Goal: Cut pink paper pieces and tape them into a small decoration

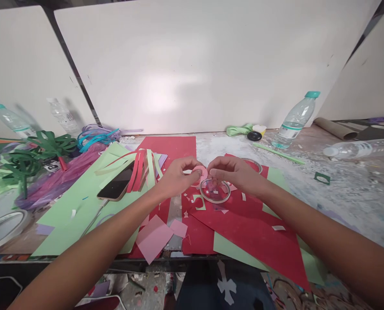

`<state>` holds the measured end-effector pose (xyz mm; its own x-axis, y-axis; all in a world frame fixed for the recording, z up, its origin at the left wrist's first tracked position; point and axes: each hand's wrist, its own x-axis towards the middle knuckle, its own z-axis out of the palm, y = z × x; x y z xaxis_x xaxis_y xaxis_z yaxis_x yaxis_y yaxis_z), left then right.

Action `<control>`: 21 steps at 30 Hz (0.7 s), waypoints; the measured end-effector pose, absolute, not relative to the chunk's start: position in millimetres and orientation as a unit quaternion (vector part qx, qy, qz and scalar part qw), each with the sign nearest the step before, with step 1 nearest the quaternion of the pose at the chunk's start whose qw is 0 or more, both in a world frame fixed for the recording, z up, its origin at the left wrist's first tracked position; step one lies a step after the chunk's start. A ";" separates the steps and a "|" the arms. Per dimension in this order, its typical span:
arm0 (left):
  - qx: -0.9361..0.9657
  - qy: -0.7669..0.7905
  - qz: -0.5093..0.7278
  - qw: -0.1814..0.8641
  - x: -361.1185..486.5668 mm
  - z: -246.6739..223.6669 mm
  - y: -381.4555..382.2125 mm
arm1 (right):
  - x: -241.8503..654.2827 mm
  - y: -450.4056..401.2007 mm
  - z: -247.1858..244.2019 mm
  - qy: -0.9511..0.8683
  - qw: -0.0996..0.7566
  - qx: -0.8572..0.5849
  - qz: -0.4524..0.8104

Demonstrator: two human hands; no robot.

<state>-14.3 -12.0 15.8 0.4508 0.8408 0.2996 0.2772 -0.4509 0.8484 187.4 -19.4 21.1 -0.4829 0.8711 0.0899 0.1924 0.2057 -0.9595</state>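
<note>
Pink paper piece [204, 172] pinched in left hand [180, 176], likely for fine control; right hand [228, 173] curled close by, hold unclear

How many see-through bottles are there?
4. At the left, a teal-capped bottle and a pale-capped bottle; at the right, another teal-capped one by the white board and a bottle on its side, cut off by the picture's edge. More may be hidden.

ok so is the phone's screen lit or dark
Dark: the uncovered part of the phone's screen looks black with no lit display; red strips block the rest from view.
</note>
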 end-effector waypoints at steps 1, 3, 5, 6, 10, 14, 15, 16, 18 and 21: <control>0.759 0.369 0.387 0.372 -13.6 14.9 -12.2 | 186.2 -20.3 20.5 -0.698 0.343 -0.387 0.495; 0.753 0.373 0.399 0.367 -12.6 13.6 -12.8 | 184.1 -21.4 18.9 -0.695 0.351 -0.401 0.483; 0.751 0.375 0.405 0.362 -11.8 13.0 -13.4 | 182.8 -21.4 17.5 -0.693 0.361 -0.409 0.472; 0.751 0.375 0.407 0.360 -11.4 12.9 -13.8 | 182.5 -21.1 16.8 -0.693 0.365 -0.411 0.467; 0.748 0.374 0.406 0.370 -9.6 13.3 -15.6 | 182.2 -19.6 14.9 -0.691 0.376 -0.411 0.460; 0.747 0.378 0.398 0.376 -8.8 13.4 -16.4 | 181.6 -19.6 14.3 -0.692 0.381 -0.409 0.457; 0.747 0.378 0.397 0.376 -8.8 13.1 -16.1 | 181.2 -19.8 14.4 -0.692 0.381 -0.410 0.455; 0.748 0.376 0.396 0.376 -8.8 12.6 -15.7 | 180.8 -20.0 14.4 -0.693 0.382 -0.412 0.452; 0.750 0.370 0.395 0.381 -8.8 11.4 -14.9 | 179.7 -20.4 14.3 -0.695 0.384 -0.414 0.446; 0.753 0.362 0.396 0.381 -8.4 10.0 -14.3 | 178.3 -20.5 13.5 -0.696 0.387 -0.418 0.438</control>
<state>-8.4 -14.3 10.0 0.4237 0.8472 0.3206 0.2434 -0.4474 0.8606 178.3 -20.5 13.5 -0.3515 0.9202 0.1725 0.2417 0.2672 -0.9328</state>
